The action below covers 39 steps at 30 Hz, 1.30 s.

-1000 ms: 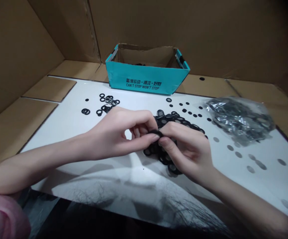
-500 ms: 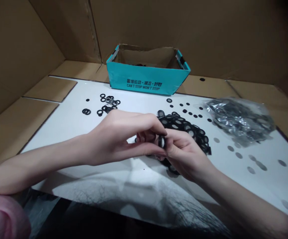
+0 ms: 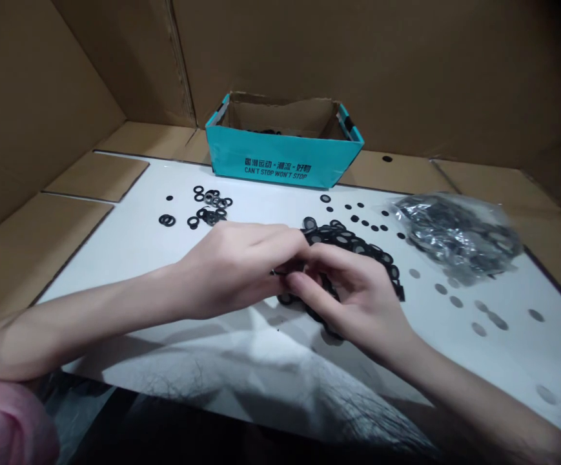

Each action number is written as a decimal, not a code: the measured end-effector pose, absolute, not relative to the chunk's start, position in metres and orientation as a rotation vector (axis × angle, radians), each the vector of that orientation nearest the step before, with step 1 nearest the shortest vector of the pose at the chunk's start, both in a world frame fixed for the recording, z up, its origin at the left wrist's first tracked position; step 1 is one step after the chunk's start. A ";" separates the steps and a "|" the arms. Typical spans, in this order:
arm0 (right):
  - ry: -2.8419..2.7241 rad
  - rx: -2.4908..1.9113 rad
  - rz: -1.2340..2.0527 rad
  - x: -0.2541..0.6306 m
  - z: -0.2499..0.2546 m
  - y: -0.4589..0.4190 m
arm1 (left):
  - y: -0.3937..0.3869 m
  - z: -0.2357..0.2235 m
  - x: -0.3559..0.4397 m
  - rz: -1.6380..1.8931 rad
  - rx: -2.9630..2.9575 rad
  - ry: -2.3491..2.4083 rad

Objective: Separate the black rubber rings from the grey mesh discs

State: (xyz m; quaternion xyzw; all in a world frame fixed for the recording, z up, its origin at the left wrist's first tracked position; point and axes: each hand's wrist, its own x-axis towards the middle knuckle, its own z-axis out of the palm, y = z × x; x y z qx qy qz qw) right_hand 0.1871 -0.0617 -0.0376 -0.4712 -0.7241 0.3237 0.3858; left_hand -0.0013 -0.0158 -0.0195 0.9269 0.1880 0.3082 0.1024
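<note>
My left hand and my right hand meet over the middle of the white tabletop. Their fingers are closed together, the right thumb pressing against the left fingertips. Between them shows only a thin dark edge of a black ring; fingers hide the rest. Right behind and below the hands lies a heap of black rings, many with pale grey discs in their centres. Left of the heap, beyond my left hand, open black rings lie in a loose group.
At the back stands a turquoise box with dark pieces inside. A clear plastic bag of dark parts lies at the right. Small black discs and grey translucent discs are scattered near it. Cardboard walls surround the table.
Both hands have shifted slightly left and closed in. The black ring with its pale centre, plainly visible between the fingertips before, is now mostly covered. The view has tilted a little.
</note>
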 end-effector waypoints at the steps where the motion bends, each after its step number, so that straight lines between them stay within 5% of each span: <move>1: -1.907 -1.211 0.708 0.189 -0.035 -0.061 | -0.014 -0.018 -0.003 0.876 2.761 0.574; 7: -2.111 -1.365 0.026 0.242 -0.020 -0.046 | 0.026 0.001 -0.031 0.798 2.668 0.957; 14: -2.430 -1.450 -0.014 0.283 -0.024 -0.040 | 0.077 0.004 -0.065 0.204 2.669 1.409; 20: -2.181 -1.650 0.068 0.298 -0.017 -0.054 | 0.102 -0.010 -0.083 -0.183 2.537 1.563; 31: -1.557 -2.293 0.091 0.375 -0.039 -0.093 | 0.126 -0.067 -0.077 0.063 2.760 1.326; 39: -1.659 -2.249 0.024 0.389 -0.080 -0.105 | 0.123 -0.058 -0.080 0.207 2.670 1.443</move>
